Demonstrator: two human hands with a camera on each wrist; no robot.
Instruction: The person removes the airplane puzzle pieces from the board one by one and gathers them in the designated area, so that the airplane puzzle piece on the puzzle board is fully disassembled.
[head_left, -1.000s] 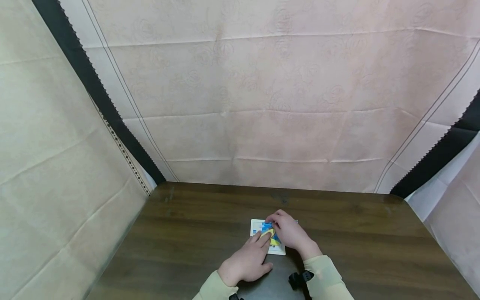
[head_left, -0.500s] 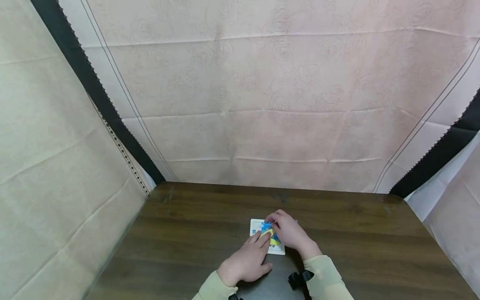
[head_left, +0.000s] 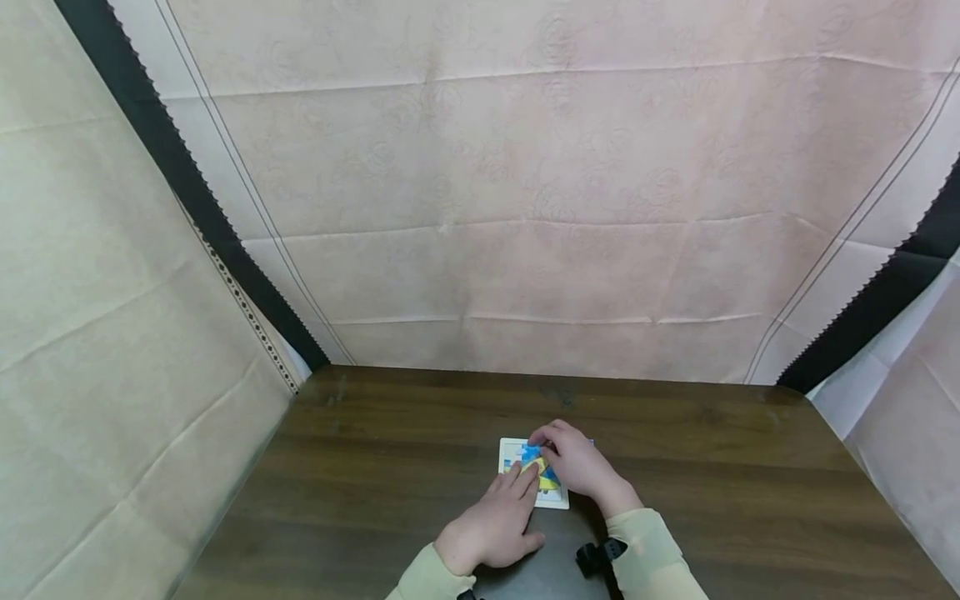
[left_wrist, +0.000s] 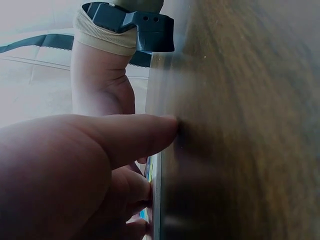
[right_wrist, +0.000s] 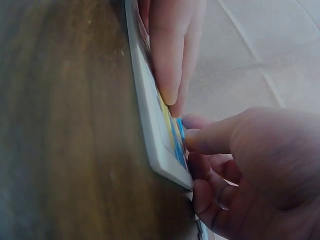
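Observation:
A small flat board (head_left: pixel 555 500) with a white border and a blue-and-yellow picture lies on the table, partly covered by both hands. My left hand (head_left: pixel 491 525) rests on its lower left part with fingers extended; the left thumb (left_wrist: pixel 155 134) touches the tabletop in the left wrist view. From the right, my right hand (head_left: pixel 581 462) bends its fingers over the picture. In the right wrist view the right thumb (right_wrist: pixel 210 141) meets the blue part (right_wrist: pixel 179 150) near the board's corner, close to the left fingertips. Whether something small is pinched there is hidden.
The brown wooden table (head_left: pixel 390 442) reaches back to a pale cloth wall (head_left: pixel 562 208). A grey surface (head_left: pixel 551 554) lies in front of the board, between the forearms. Beneath the right fingers, a thin pale edge (right_wrist: pixel 202 229) shows in the right wrist view.
Both hands and the board stay almost in place. The left thumb and fingers have shifted very slightly, and the head view has moved a little.

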